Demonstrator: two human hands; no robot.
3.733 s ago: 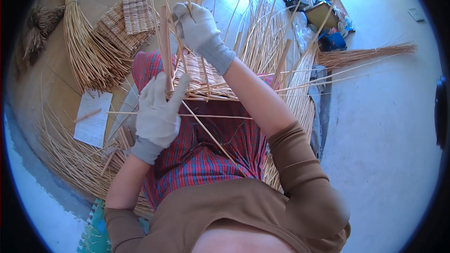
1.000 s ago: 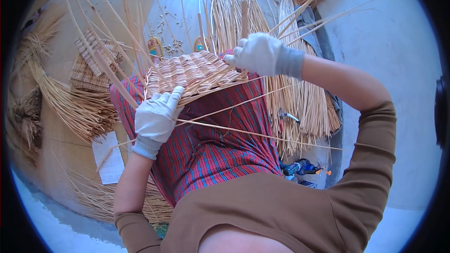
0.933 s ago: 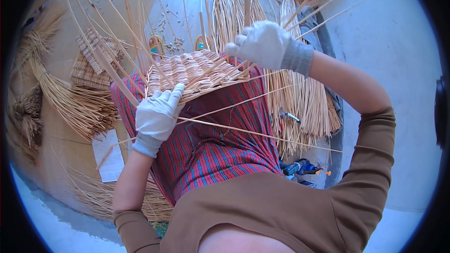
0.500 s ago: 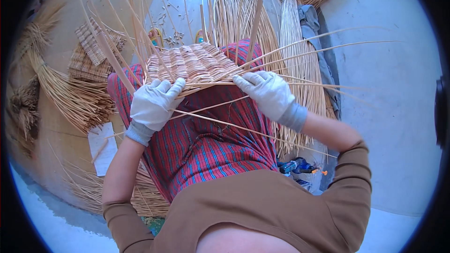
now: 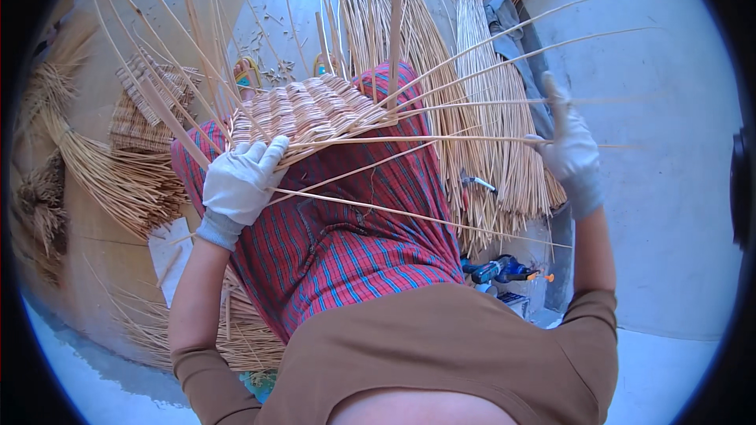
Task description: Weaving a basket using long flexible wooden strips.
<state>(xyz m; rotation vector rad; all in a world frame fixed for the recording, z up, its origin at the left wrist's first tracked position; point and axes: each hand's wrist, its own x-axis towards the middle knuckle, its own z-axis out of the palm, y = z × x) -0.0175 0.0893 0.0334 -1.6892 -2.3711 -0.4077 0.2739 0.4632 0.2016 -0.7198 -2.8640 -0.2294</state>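
Note:
A woven wicker panel (image 5: 303,114) rests across my knees, with long loose rods standing up from its far side and splaying out to the right. My left hand (image 5: 242,185), in a white glove, is closed on its near left corner, with the thumb and fingers pinching the edge. Well out to the right, my gloved right hand (image 5: 572,145) has its index finger stretched upward and its thumb apart. One long rod (image 5: 465,138) runs from the panel's near edge to that thumb and reappears beyond the hand. Its lower fingers are partly hidden.
Bundles of peeled rods (image 5: 504,142) lie on the right, beside blue-grey cloth (image 5: 508,27). Left stand finished woven panels (image 5: 150,114), a tied bundle (image 5: 110,161) and white paper (image 5: 169,256). A blue tool (image 5: 504,269) lies near my right hip. Offcuts (image 5: 272,55) litter the floor ahead.
My right hand has left the panel's right corner and moved outward to the right along the rods, its fingers spreading. My left hand still grips the edge; the view has shifted slightly.

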